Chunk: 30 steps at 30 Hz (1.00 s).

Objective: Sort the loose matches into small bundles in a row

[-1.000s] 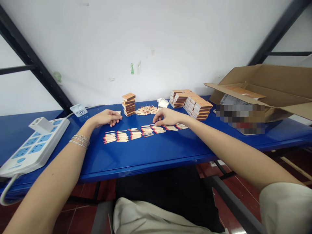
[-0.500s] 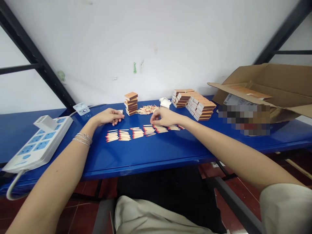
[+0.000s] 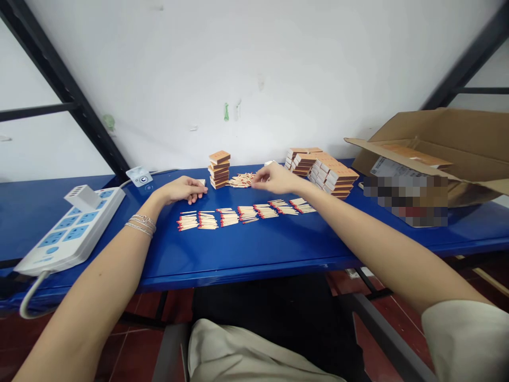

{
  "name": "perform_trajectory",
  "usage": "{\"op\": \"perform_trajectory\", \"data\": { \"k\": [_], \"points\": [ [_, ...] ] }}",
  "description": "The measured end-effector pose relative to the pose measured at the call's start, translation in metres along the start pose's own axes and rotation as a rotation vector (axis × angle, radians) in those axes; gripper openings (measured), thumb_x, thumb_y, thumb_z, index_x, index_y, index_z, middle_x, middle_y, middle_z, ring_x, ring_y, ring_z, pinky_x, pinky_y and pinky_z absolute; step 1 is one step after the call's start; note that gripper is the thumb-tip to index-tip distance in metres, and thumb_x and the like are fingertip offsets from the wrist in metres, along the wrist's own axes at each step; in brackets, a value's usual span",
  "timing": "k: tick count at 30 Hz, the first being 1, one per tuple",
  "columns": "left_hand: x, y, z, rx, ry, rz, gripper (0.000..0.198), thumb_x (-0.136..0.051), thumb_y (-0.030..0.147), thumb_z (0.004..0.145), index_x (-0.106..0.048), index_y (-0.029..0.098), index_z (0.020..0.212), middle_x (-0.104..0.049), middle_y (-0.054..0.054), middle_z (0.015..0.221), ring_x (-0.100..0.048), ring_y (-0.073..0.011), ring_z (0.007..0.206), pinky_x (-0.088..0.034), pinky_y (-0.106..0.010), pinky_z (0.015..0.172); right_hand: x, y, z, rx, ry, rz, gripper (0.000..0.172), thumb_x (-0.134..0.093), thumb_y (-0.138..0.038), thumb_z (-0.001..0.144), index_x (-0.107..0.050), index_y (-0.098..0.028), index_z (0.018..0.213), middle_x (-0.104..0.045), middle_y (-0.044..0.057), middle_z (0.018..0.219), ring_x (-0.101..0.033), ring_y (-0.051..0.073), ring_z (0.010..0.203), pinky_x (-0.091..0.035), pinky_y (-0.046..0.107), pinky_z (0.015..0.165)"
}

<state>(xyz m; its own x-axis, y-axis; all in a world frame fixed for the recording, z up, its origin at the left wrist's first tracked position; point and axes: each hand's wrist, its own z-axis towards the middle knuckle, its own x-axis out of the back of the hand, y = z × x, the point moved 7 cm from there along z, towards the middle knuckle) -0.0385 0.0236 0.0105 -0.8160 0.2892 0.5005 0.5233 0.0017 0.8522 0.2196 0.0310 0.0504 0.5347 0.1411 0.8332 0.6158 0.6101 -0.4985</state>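
Across the blue table (image 3: 254, 254), the left hand (image 3: 181, 190) lay loosely spread just beside a stack of matchboxes (image 3: 219, 170), and the right hand (image 3: 276, 179) held its fingers drawn together near the loose matches (image 3: 240, 180), but I could not tell if they pinched one. Rows of red-tipped matches (image 3: 246, 214) lay in front, and a careless wrist could knock them out of line.

matchstick rows (image 3: 246, 215) front | matchbox stack (image 3: 219, 170) behind | power strip (image 3: 71, 231) left | carton (image 3: 449, 130) right
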Motion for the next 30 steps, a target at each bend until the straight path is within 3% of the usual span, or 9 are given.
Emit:
{"op": "perform_trajectory", "data": {
  "k": [3,7,13,18,24,30],
  "points": [
    [0.000,0.001,-0.001,0.006,0.006,-0.006,0.017,-0.074,0.029,0.076,-0.069,0.012,0.073,-0.061,-0.002,0.061,-0.051,-0.0073,0.046,-0.042,-0.020,0.043,0.016,0.017,0.012,-0.104,0.071,-0.197,0.017,-0.064,-0.020,0.076,-0.077,-0.013,0.085,-0.075,0.008,0.083,-0.064,0.016,0.073,-0.044,0.024,0.067],
    [-0.002,0.004,-0.004,0.028,0.017,-0.005,0.017,-0.074,0.028,0.076,-0.069,0.012,0.071,-0.059,-0.001,0.058,-0.049,-0.0071,0.045,-0.041,-0.020,0.042,-0.001,0.024,0.026,-0.078,-0.015,-0.247,0.016,-0.067,-0.018,0.073,-0.076,-0.015,0.085,-0.074,0.005,0.080,-0.064,0.015,0.073,-0.043,0.023,0.066],
    [-0.004,0.009,-0.008,0.037,0.018,-0.003,0.016,-0.075,0.027,0.076,-0.069,0.013,0.071,-0.058,-0.001,0.056,-0.049,-0.0072,0.045,-0.042,-0.020,0.042,-0.024,0.015,0.035,0.031,0.086,-0.250,0.016,-0.063,-0.023,0.077,-0.075,-0.017,0.086,-0.074,0.004,0.084,-0.063,0.015,0.074,-0.042,0.024,0.070],
    [-0.004,0.007,-0.006,0.033,0.010,0.003,0.018,-0.074,0.028,0.076,-0.068,0.013,0.070,-0.058,-0.001,0.056,-0.050,-0.0074,0.046,-0.042,-0.020,0.043,-0.036,0.002,0.041,0.024,0.005,-0.309,0.018,-0.059,-0.021,0.080,-0.075,-0.019,0.087,-0.074,0.004,0.087,-0.063,0.016,0.077,-0.039,0.026,0.072],
    [-0.003,0.005,-0.004,0.019,0.003,0.000,0.019,-0.075,0.030,0.076,-0.068,0.013,0.071,-0.060,-0.002,0.059,-0.050,-0.0073,0.046,-0.042,-0.020,0.043,-0.040,-0.007,0.046,-0.024,-0.024,-0.361,0.019,-0.055,-0.014,0.077,-0.073,-0.018,0.085,-0.074,0.006,0.089,-0.063,0.018,0.080,-0.039,0.028,0.077],
    [-0.003,0.004,-0.004,0.016,0.003,0.000,0.019,-0.074,0.030,0.076,-0.068,0.013,0.071,-0.060,-0.002,0.059,-0.051,-0.0076,0.046,-0.043,-0.021,0.044,-0.028,-0.007,0.041,-0.018,0.077,-0.235,0.020,-0.055,-0.013,0.078,-0.071,-0.015,0.089,-0.073,0.007,0.085,-0.062,0.017,0.076,-0.042,0.026,0.073]
  ]
}}
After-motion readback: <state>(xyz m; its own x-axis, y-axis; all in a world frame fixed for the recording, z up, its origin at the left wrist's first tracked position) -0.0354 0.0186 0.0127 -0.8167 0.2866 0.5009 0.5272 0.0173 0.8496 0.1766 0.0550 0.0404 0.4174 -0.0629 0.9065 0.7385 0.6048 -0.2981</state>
